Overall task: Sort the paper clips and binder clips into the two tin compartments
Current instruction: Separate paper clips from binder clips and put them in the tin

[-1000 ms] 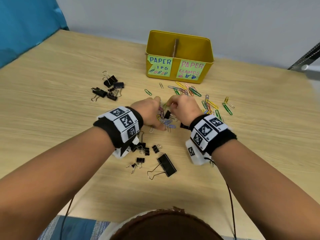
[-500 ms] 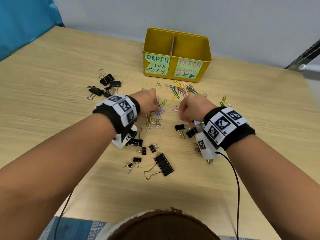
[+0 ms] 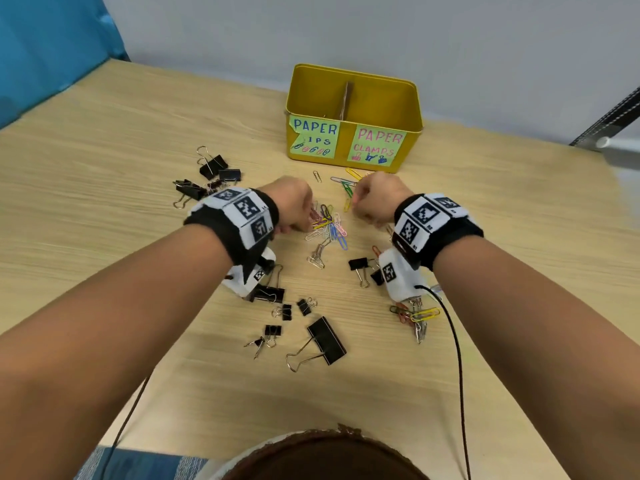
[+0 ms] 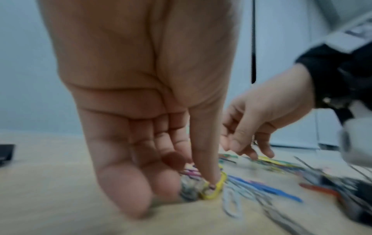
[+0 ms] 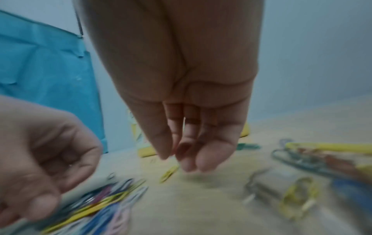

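Note:
The yellow tin stands at the back with a divider, its left half labelled for paper clips and its right for paper clamps. In front of it lies a heap of coloured paper clips. My left hand is down on this heap, and its thumb and fingertips pinch a bunch of paper clips against the table. My right hand hovers just right of the heap, fingers hanging loosely together and holding nothing. Black binder clips lie at the far left, near my right wrist and closer to me.
More paper clips lie close to the tin and beneath my right wrist. Several small binder clips sit under my left wrist. A black cable trails from the right wrist. Blue sheeting borders the wooden table at far left.
My hands, together over the heap a second ago, have drawn apart. The right hand went right, then a little forward; the left stays on the coloured clips. Binder clips now show beside my right wrist.

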`<state>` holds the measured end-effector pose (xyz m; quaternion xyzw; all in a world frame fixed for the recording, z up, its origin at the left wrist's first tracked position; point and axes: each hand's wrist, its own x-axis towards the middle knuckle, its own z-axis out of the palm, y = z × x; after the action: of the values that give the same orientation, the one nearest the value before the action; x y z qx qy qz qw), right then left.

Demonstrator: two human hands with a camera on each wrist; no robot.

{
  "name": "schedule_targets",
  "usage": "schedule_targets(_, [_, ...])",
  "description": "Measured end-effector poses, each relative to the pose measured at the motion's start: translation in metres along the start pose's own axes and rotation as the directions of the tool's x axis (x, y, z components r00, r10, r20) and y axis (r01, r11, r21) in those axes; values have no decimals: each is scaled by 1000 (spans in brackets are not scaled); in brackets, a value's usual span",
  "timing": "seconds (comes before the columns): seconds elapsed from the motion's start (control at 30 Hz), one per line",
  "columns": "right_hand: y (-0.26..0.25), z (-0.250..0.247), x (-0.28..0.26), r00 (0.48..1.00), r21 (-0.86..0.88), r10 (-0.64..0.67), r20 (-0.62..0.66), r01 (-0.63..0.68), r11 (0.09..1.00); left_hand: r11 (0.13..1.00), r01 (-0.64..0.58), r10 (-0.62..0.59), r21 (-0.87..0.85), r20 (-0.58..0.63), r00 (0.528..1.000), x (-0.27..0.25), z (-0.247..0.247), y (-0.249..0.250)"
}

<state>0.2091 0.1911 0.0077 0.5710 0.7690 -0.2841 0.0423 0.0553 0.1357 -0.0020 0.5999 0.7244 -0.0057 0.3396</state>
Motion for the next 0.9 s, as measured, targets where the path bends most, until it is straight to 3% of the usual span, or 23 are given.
schedule_targets(0.1, [23, -23, 9, 981, -115, 114, -160, -133, 984, 999, 16, -9, 42, -166, 986, 7, -14, -12])
schedule_targets(0.23, [36, -29, 16, 975, -299, 202, -88, -219, 929, 982, 75, -52, 174, -134, 990, 12, -15, -10])
schedule_targets(0.4, [19, -14, 22, 999, -264, 25, 24, -18, 964, 984, -27, 41, 175, -75, 996, 20, -3, 10])
schedule_targets(0.5, [10, -12, 24, 984, -246, -75, 162, 114, 962, 987, -95, 99, 132, -17, 995, 19, -10, 15])
schedule_targets(0.57, [8, -18, 26, 980, -217, -65, 186, 106, 970, 986, -104, 115, 128, -84, 990, 22, -16, 15])
schedule_targets(0.63, [7, -22, 28, 991, -215, -54, 119, 79, 973, 987, -89, 109, 135, -142, 984, 29, -17, 15])
schedule_targets(0.77, [-3, -10, 27, 996, -285, -54, 66, 70, 956, 959, -85, 110, 269, -80, 991, 38, -5, 21])
schedule_targets(0.9, [-11, 0, 16, 972, -276, -156, 173, 200, 940, 932, -157, 183, 326, -51, 982, 35, -2, 21])
